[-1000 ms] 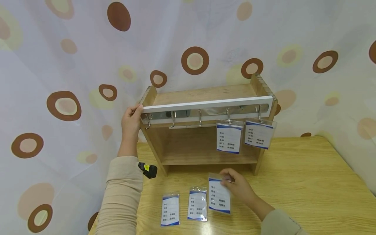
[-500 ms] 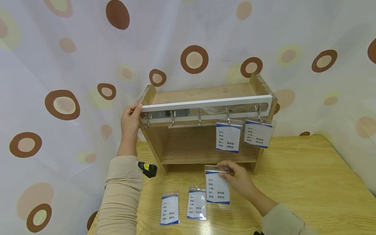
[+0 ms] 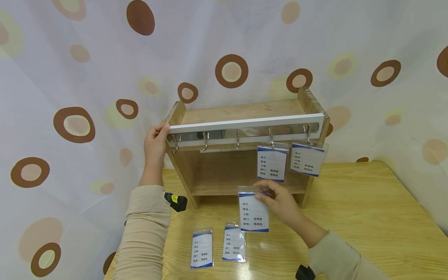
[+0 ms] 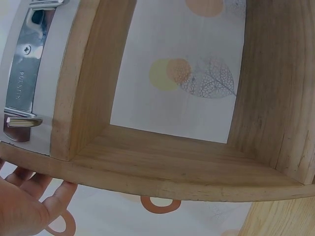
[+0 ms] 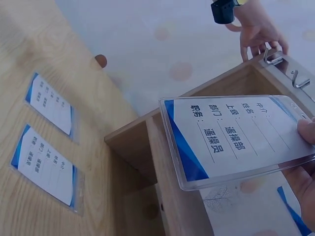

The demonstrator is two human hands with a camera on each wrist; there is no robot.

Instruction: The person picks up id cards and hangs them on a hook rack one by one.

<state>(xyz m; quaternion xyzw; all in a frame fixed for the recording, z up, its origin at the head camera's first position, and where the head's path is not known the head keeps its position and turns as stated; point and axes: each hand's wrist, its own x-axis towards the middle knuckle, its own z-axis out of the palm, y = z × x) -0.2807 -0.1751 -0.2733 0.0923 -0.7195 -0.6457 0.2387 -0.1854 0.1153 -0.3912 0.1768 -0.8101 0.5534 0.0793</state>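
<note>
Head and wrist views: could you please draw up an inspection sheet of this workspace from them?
Surface: wood-grain table, bearing a wooden shelf unit.
Job's things: one held badge; two loose badges on the table; two hanging badges on the two rightmost hooks of the hook rail.
Clutter: nothing seen.
Hands: left hand grips the shelf unit's upper left front corner; right hand pinches the held badge near its upper right corner.
Cables: nothing seen.
Surroundings: patterned sheet behind; black device by the left wrist.
</note>
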